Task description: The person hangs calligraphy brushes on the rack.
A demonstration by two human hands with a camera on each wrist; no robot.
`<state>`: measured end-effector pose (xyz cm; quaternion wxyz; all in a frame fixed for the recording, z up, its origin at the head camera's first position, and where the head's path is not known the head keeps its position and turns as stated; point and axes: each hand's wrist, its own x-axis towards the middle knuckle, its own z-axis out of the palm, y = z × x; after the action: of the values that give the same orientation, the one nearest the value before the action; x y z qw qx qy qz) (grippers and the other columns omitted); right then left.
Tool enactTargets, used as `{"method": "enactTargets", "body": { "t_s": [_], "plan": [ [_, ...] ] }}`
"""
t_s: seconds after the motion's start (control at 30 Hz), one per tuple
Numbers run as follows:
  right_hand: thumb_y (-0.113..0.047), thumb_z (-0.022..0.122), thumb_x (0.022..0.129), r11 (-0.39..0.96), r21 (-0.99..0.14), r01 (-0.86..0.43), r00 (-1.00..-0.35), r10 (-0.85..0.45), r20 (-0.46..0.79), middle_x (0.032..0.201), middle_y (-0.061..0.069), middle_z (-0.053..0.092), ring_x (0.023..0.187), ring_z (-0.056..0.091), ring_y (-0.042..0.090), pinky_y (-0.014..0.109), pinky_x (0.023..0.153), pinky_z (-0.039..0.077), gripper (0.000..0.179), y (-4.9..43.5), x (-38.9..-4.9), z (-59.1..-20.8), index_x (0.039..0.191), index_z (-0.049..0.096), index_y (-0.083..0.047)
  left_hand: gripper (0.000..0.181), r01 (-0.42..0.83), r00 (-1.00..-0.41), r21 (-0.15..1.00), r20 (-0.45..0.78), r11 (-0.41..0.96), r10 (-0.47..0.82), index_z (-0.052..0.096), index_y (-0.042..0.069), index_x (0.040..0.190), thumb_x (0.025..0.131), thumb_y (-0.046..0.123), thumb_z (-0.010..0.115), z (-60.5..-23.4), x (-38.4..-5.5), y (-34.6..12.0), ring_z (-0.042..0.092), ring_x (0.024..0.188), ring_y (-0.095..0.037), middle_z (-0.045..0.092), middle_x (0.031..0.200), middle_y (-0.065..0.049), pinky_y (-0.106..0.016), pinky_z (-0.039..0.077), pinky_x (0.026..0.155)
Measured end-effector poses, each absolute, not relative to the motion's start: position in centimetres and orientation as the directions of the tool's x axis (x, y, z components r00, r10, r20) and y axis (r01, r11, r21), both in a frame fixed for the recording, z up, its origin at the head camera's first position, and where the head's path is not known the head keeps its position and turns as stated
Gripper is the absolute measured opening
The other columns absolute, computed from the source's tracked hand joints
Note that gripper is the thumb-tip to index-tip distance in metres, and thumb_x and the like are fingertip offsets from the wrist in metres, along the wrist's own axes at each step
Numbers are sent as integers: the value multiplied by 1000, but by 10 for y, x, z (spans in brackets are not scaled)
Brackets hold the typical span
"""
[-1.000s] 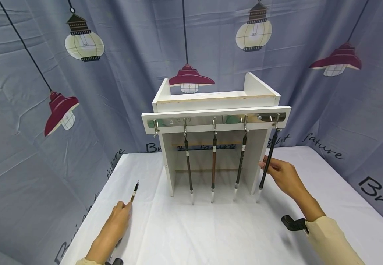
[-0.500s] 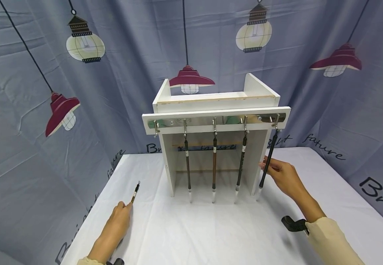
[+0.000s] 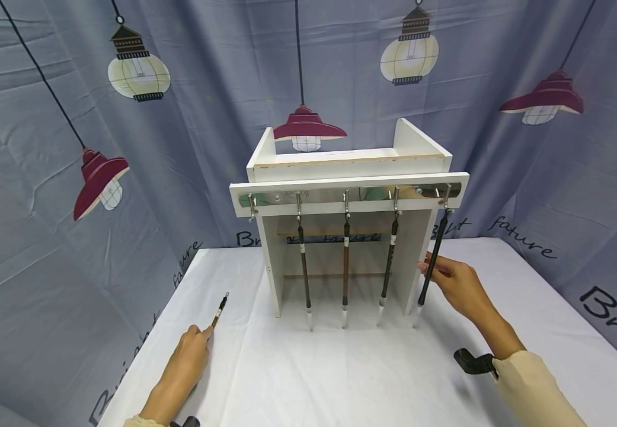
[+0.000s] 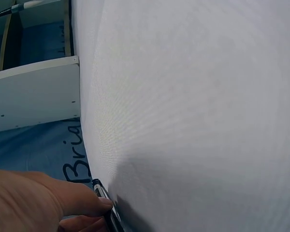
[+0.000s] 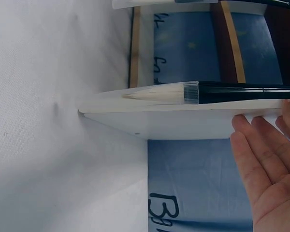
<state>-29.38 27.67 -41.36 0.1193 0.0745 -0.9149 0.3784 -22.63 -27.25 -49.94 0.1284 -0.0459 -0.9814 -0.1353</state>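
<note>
My left hand [image 3: 185, 359], low over the left of the table, pinches a calligraphy brush [image 3: 220, 309] with its loop end pointing up and away. In the left wrist view the thumb presses on the dark handle [image 4: 100, 189]; the brush's lower part is hidden. At the right, my right hand [image 3: 460, 287] touches the side panel [image 3: 415, 267] of a white wooden shelf [image 3: 351, 167]. Its fingers [image 5: 261, 152] lie fairly straight against the panel's outer face. In front of them hangs a black brush [image 3: 436, 249] with a clear cap over its bristles.
A metal strip with hooks [image 3: 319, 196] crosses the shelf's front. Other brushes hang from it, including a brown-handled one [image 3: 346, 261]; the leftmost hook [image 3: 252, 204] bears none. White cloth covers the table [image 3: 287, 379]. A lamp-printed curtain [image 3: 207, 118] stands behind.
The brush in my left hand has tilted slightly to the right. The leftmost hanging brush sways a little. My right hand stays on the side panel.
</note>
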Motion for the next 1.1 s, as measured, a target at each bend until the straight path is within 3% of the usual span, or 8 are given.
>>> {"method": "enactTargets", "body": {
  "t_s": [0.53,0.7,1.1],
  "plan": [
    [-44,58,109,698,-678,-230,-960,-48,276,131,30,68,120,67,50,66,95,56,61,277,-293,-413,146,59,5,38,90,-963,326,269,941,-1,68,-17,124,86,-17,67,-497,-224,-270,65,83,-36,64,94,-23,-49,61,70],
    [-44,57,110,698,-676,-235,-959,-54,277,135,30,67,121,66,51,66,95,57,62,277,-294,-414,148,57,5,38,115,-949,329,315,937,6,68,-18,123,85,-19,68,-496,-222,-269,64,81,-33,64,93,-24,-45,60,66],
    [-43,57,110,704,-671,-234,-957,-46,285,130,30,69,118,67,50,65,93,57,59,277,-293,-414,144,61,5,43,182,-904,354,428,917,13,66,-12,132,89,-16,67,-481,-215,-263,62,89,-36,64,101,-22,-47,57,72]
  ]
}}
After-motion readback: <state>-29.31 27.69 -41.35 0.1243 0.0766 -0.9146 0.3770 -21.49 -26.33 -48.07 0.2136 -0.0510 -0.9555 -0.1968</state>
